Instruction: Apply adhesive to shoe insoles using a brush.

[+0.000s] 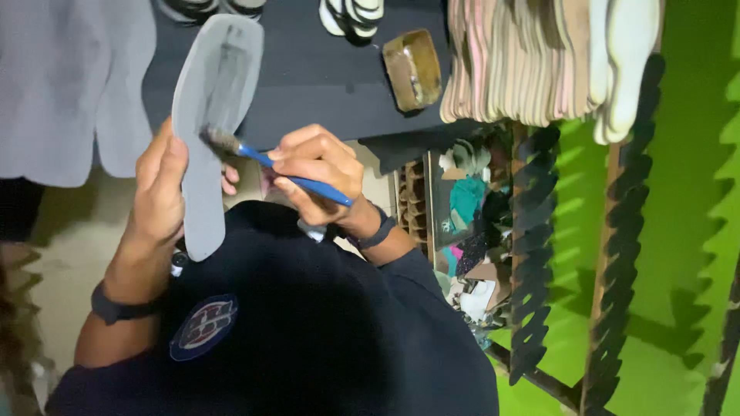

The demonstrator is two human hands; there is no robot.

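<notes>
My left hand point(158, 192) grips a grey shoe insole point(208, 108) by its lower half and holds it upright. A dark wet smear covers the insole's upper part. My right hand point(316, 173) is shut on a blue-handled brush point(266, 160) whose bristles touch the insole's middle. Both wrists wear dark bands. My dark shirt with a round badge fills the lower view.
A dark work table point(324, 85) lies ahead with a small brown tin of glue point(412, 68) on it. A stack of pale insoles point(539, 58) hangs at the right. Grey sheet material point(69, 85) lies at left. Green wall and dark zigzag strips point(532, 254) stand right.
</notes>
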